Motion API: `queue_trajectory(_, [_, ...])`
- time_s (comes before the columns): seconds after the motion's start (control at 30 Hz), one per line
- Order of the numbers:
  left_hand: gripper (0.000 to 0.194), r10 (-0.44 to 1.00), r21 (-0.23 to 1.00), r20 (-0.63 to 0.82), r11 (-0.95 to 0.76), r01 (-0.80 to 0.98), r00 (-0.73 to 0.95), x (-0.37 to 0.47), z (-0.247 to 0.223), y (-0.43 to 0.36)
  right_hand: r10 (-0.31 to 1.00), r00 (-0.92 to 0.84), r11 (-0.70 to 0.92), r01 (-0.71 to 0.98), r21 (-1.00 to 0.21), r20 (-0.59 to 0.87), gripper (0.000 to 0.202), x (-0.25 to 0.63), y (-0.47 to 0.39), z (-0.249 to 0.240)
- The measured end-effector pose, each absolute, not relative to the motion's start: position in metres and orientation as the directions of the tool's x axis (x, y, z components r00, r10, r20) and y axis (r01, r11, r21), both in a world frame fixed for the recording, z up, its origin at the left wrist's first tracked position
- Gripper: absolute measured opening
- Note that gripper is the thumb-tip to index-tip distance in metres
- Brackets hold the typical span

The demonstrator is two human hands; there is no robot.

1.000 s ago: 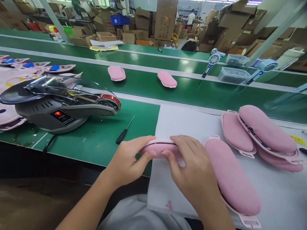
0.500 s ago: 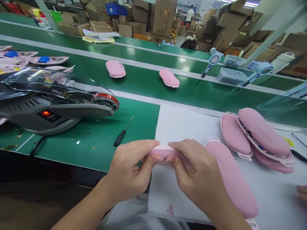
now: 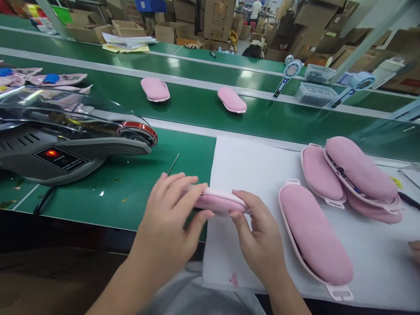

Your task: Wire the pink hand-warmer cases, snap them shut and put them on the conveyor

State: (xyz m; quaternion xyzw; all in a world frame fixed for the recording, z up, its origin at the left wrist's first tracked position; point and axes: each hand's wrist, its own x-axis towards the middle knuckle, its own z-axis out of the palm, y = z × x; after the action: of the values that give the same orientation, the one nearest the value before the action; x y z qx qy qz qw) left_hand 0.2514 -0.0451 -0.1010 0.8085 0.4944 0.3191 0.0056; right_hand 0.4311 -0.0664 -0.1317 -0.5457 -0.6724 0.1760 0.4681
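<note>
Between my hands is a pink padded oval shell, held edge-on with its pale rim up. My right hand pinches its right end between thumb and fingers. Around its left end curl the fingers of my left hand, the thumb below it; those fingers hide that end. Just right of my right hand lies a larger pink shell with strap loops at both ends, a dark gap along its seam. A screwdriver lies behind my left hand, which covers its handle.
A grey machine with a red-rimmed wheel stands left. Stacked pink shells lie right on the white sheet. Two pink pieces sit on the green belt beyond. Another person's fingers show at the right edge.
My hands have moved apart along the pink shell, the left one now with its fingers raised over the left end. The view has shifted slightly.
</note>
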Motion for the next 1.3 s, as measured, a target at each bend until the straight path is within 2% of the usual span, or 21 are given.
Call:
queue_trajectory(0.13, [0.016, 0.747, 0.236, 0.412, -0.641, 0.730, 0.523, 0.270, -0.084, -0.038, 0.850, 0.046, 0.405, 0.579, -0.707, 0.525, 0.024, 0.428, -0.066, -0.134])
queue_trajectory(0.3, [0.025, 0.631, 0.232, 0.389, -0.772, 0.591, 0.672, 0.267, -0.072, -0.024, 0.777, 0.036, 0.503, 0.565, -0.654, 0.628, 0.029, 0.423, -0.071, -0.128])
queue_trajectory(0.43, [0.028, 0.620, 0.254, 0.347, -0.784, 0.566, 0.704, 0.264, -0.071, -0.023, 0.799, 0.069, 0.483, 0.518, -0.706, 0.597, 0.027, 0.415, -0.079, -0.123])
queue_trajectory(0.63, [0.028, 0.652, 0.324, 0.452, -0.756, 0.569, 0.609, 0.269, -0.070, -0.032, 0.799, 0.105, 0.469, 0.508, -0.722, 0.593, 0.028, 0.412, -0.082, -0.115])
queue_trajectory(0.8, [0.012, 0.651, 0.279, 0.518, -0.742, 0.610, 0.555, 0.269, -0.060, -0.040, 0.797, 0.028, 0.536, 0.428, -0.728, 0.603, 0.035, 0.433, -0.077, -0.109])
queue_trajectory(0.83, [0.010, 0.652, 0.263, 0.539, -0.732, 0.629, 0.533, 0.268, -0.061, -0.041, 0.804, 0.048, 0.518, 0.430, -0.739, 0.592, 0.036, 0.439, -0.078, -0.112])
queue_trajectory(0.9, [0.017, 0.671, 0.245, 0.573, -0.688, 0.683, 0.470, 0.265, -0.071, -0.041, 0.833, 0.142, 0.425, 0.455, -0.782, 0.535, 0.031, 0.450, -0.080, -0.122])
queue_trajectory(1.0, [0.021, 0.747, 0.311, 0.561, -0.591, 0.745, 0.358, 0.260, -0.094, -0.038, 0.861, 0.260, 0.253, 0.525, -0.812, 0.436, 0.021, 0.458, -0.083, -0.135])
queue_trajectory(1.07, [0.018, 0.788, 0.396, 0.540, -0.547, 0.738, 0.294, 0.260, -0.107, -0.037, 0.847, 0.264, 0.208, 0.633, -0.745, 0.461, 0.019, 0.457, -0.085, -0.137])
queue_trajectory(1.17, [0.018, 0.830, 0.478, 0.523, -0.473, 0.740, 0.193, 0.269, -0.118, -0.042, 0.789, 0.164, 0.255, 0.790, -0.557, 0.593, 0.023, 0.448, -0.082, -0.130])
queue_trajectory(1.3, [0.021, 0.853, 0.503, 0.511, -0.394, 0.769, 0.103, 0.286, -0.121, -0.048, 0.797, -0.021, 0.360, 0.819, -0.447, 0.604, 0.028, 0.438, -0.071, -0.119])
